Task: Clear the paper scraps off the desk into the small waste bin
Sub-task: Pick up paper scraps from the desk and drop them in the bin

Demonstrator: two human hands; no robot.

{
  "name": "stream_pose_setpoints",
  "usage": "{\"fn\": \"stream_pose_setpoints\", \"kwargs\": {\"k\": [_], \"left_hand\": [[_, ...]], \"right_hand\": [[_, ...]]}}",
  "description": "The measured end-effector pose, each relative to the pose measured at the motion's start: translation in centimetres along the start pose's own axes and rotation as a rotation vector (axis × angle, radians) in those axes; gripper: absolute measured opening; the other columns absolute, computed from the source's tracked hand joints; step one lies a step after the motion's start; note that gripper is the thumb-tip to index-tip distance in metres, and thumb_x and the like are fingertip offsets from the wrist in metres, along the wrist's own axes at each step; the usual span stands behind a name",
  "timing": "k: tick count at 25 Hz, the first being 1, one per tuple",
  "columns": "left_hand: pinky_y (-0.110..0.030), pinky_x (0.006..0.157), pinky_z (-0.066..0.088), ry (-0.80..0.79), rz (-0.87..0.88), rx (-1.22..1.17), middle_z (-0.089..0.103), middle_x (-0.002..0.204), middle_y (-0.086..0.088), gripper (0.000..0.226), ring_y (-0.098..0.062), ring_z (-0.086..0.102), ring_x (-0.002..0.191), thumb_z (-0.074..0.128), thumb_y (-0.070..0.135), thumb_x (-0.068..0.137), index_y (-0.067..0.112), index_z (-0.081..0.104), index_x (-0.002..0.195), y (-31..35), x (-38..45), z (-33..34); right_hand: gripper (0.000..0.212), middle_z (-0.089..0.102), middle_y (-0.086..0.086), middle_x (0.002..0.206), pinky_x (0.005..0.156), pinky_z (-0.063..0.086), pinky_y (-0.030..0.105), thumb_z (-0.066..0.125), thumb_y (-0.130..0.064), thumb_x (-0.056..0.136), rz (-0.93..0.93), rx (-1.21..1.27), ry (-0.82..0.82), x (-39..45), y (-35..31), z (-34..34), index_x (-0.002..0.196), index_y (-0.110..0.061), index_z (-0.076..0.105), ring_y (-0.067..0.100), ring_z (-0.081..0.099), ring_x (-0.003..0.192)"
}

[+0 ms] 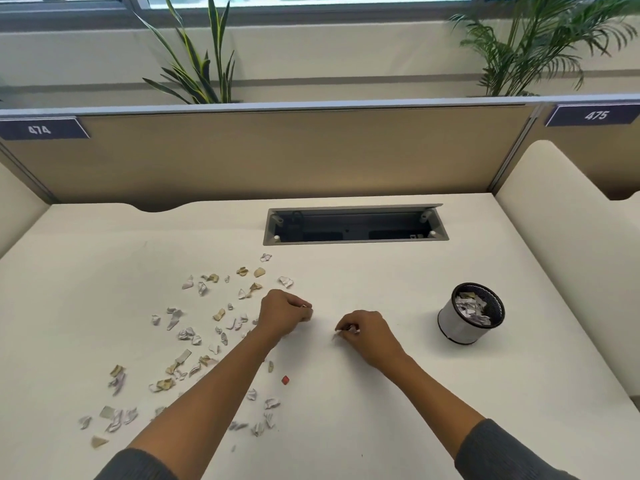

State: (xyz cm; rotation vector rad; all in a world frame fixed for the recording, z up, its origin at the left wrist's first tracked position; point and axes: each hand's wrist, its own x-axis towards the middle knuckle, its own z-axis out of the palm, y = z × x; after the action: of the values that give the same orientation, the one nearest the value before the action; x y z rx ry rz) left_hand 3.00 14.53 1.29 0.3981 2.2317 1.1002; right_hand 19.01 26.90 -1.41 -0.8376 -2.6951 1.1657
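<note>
Mid-gathering: right hand (363,332) pinches a small white paper scrap (337,336); left hand (285,311) curled, contents unclear. Next, carry to the mesh-rimmed white bin (460,323) at three o'clock.

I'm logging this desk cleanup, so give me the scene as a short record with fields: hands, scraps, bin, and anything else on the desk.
left hand: fingers curled, small scrap pinched at the fingertips, low over the desk
right hand: pinching a pale scrap at the desk surface
paper scraps: many white and tan pieces scattered on the desk's left half
red scrap: lies alone near the left forearm
waste bin: small, upright, right of both hands, already holds scraps
cable tray: open slot at the desk's far edge
</note>
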Motion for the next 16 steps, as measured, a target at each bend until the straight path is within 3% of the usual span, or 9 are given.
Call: {"fn": "stream_pose_setpoints", "kwargs": {"k": [4, 7, 9, 12, 15, 16], "left_hand": [[-0.035, 0.085, 0.06, -0.133, 0.012, -0.088, 0.077, 0.078, -0.003, 0.005, -0.02, 0.075, 0.083, 0.078, 0.007, 0.069, 0.011, 0.079, 0.073, 2.3, -2.0, 2.8], [-0.039, 0.089, 0.056, -0.249, 0.065, -0.069, 0.077, 0.079, 0.004, 0.004, -0.014, 0.074, 0.084, 0.077, 0.01, 0.069, 0.012, 0.079, 0.071, 4.0, -4.0, 5.6], [-0.038, 0.09, 0.057, -0.308, 0.102, -0.076, 0.077, 0.081, 0.006, 0.003, -0.012, 0.074, 0.085, 0.076, 0.01, 0.069, 0.011, 0.078, 0.071, 5.4, -5.1, 7.6], [-0.033, 0.084, 0.059, -0.365, 0.143, -0.094, 0.078, 0.083, 0.005, 0.003, -0.014, 0.074, 0.085, 0.077, 0.01, 0.071, 0.008, 0.078, 0.074, 7.8, -6.2, 10.3], [-0.018, 0.057, 0.054, -0.372, 0.169, -0.089, 0.077, 0.082, 0.004, 0.004, -0.017, 0.074, 0.083, 0.077, 0.011, 0.073, 0.007, 0.078, 0.075, 10.0, -6.7, 12.4], [-0.016, 0.055, 0.051, -0.367, 0.173, -0.086, 0.077, 0.081, 0.004, 0.004, -0.018, 0.074, 0.084, 0.077, 0.01, 0.073, 0.007, 0.079, 0.075, 10.7, -6.7, 13.0]], "right_hand": [[0.011, 0.07, -0.014, 0.076, 0.067, 0.048, 0.018, 0.073, -0.018, 0.083, 0.059, 0.09, 0.174, -3.1, 1.6, -5.7, 0.081, -0.028, 0.076, 0.003, 0.062, 0.075], [0.012, 0.07, -0.016, 0.075, 0.066, 0.047, 0.013, 0.076, -0.016, 0.082, 0.12, 0.086, 0.357, -4.9, 4.3, -11.8, 0.078, -0.027, 0.076, 0.001, 0.063, 0.075], [0.015, 0.073, -0.013, 0.083, 0.068, 0.046, 0.019, 0.074, -0.012, 0.082, 0.187, 0.044, 0.459, -5.7, 6.2, -15.3, 0.079, -0.027, 0.075, 0.004, 0.063, 0.077], [0.017, 0.074, 0.001, 0.094, 0.069, 0.043, 0.024, 0.07, -0.006, 0.083, 0.295, -0.073, 0.513, -5.7, 8.2, -17.9, 0.087, -0.021, 0.076, 0.017, 0.06, 0.08], [0.024, 0.073, 0.007, 0.1, 0.067, 0.043, 0.024, 0.068, -0.003, 0.08, 0.344, -0.145, 0.364, -4.7, 8.9, -17.8, 0.094, -0.02, 0.077, 0.025, 0.064, 0.086], [0.026, 0.073, 0.006, 0.101, 0.067, 0.045, 0.024, 0.068, -0.003, 0.08, 0.348, -0.152, 0.33, -4.4, 9.0, -17.6, 0.096, -0.021, 0.078, 0.025, 0.065, 0.088]]}}
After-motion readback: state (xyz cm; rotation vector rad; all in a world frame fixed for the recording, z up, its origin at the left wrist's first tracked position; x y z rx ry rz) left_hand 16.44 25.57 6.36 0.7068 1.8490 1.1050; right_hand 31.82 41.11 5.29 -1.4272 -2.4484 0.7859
